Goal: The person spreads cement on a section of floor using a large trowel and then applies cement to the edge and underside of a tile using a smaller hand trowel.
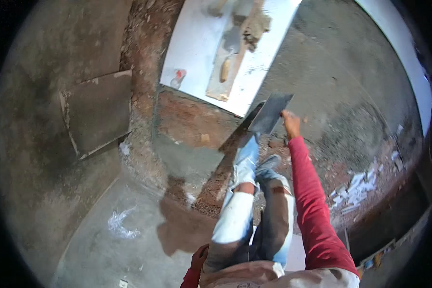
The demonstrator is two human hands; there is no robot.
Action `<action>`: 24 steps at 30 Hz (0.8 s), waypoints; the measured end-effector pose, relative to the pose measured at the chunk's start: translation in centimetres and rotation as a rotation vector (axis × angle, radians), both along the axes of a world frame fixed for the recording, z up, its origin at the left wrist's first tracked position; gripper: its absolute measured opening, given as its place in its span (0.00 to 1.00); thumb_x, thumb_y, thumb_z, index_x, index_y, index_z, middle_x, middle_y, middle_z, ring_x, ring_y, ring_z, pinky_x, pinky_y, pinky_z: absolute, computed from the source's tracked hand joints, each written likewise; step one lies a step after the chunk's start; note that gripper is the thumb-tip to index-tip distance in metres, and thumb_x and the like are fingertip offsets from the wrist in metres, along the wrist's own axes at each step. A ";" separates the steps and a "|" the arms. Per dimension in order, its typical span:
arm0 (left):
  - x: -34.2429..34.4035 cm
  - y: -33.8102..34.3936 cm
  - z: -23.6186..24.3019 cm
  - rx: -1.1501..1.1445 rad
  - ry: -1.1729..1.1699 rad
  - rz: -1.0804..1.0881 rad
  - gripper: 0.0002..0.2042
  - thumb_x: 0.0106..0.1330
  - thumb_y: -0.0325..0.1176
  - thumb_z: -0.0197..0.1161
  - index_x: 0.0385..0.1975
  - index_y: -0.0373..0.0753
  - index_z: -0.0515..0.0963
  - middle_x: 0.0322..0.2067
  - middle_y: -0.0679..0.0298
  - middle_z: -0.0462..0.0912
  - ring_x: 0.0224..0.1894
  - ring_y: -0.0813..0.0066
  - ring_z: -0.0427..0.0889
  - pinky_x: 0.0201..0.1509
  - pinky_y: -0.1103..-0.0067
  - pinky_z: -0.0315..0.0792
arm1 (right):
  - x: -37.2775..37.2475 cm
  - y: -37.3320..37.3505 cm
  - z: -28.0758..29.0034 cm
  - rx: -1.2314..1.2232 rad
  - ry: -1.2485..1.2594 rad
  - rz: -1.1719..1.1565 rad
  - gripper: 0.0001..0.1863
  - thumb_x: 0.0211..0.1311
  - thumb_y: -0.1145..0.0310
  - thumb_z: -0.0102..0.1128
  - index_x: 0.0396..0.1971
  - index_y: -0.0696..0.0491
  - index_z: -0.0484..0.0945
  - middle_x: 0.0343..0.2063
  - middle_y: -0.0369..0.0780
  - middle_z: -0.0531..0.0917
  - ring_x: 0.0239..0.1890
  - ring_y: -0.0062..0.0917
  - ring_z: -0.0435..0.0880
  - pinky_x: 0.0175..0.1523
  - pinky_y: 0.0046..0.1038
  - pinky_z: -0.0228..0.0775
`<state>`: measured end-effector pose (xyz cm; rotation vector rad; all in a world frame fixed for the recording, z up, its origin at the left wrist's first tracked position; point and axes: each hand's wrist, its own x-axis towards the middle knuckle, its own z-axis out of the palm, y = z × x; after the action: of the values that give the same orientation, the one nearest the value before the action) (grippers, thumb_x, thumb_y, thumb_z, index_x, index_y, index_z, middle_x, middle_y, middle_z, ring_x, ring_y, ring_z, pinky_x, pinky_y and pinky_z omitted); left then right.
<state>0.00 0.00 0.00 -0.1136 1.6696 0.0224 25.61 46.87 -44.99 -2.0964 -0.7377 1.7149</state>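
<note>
My right hand [291, 125] is closed around the grip of a flat rectangular finishing trowel [271, 113], whose dark blade is turned up toward me. The blade hangs in front of my legs, near the lower corner of a large white board [192, 53]. Low in the view, my left hand [199, 257] hangs beside my left thigh; its fingers are mostly hidden. On the board lies a wooden plank [219, 90]. A smaller trowel with a wooden handle [224, 69] rests on this plank, beside a lump of mortar [257, 29].
A grey square slab [98, 114] leans at the left. Grey screed [317, 62] spreads right of the board, with broken white tile pieces [357, 191] further down. Crumpled clear plastic [121, 224] lies on the floor at lower left. Rubble and reddish soil [192, 117] border the board.
</note>
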 end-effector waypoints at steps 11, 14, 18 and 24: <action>-3.4 -9.0 7.0 0.313 -0.109 -0.285 0.23 0.77 0.42 0.52 0.67 0.38 0.67 0.61 0.57 0.74 0.67 0.67 0.68 0.71 0.74 0.60 | 17.5 -29.7 25.7 0.056 0.137 -0.612 0.12 0.64 0.61 0.60 0.27 0.53 0.82 0.28 0.31 0.81 0.34 0.18 0.79 0.39 0.28 0.71; -1.5 -5.1 8.5 0.346 -0.137 -0.498 0.24 0.74 0.39 0.54 0.67 0.38 0.67 0.62 0.54 0.74 0.67 0.64 0.69 0.70 0.72 0.61 | 23.2 -38.6 25.3 0.171 0.004 -0.713 0.14 0.63 0.61 0.59 0.26 0.57 0.81 0.26 0.32 0.80 0.31 0.21 0.79 0.37 0.30 0.70; -2.2 -4.5 8.3 0.737 -0.074 -0.936 0.23 0.74 0.36 0.53 0.67 0.37 0.67 0.59 0.49 0.75 0.63 0.56 0.73 0.67 0.70 0.64 | 25.4 -54.4 28.7 -0.039 -0.316 -0.715 0.15 0.59 0.62 0.59 0.21 0.58 0.80 0.21 0.36 0.79 0.26 0.26 0.80 0.33 0.34 0.68; 0.5 -0.2 7.5 0.896 -0.139 -1.284 0.22 0.74 0.33 0.50 0.67 0.41 0.67 0.53 0.48 0.74 0.58 0.51 0.75 0.64 0.69 0.67 | 24.1 -76.9 29.6 -0.376 -0.419 -1.169 0.28 0.58 0.53 0.66 0.42 0.68 0.84 0.38 0.50 0.87 0.38 0.37 0.86 0.46 0.38 0.76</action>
<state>0.46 -0.15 7.48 1.5700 1.2017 -0.2008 49.76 -30.07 -15.38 -2.3436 0.7160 0.7797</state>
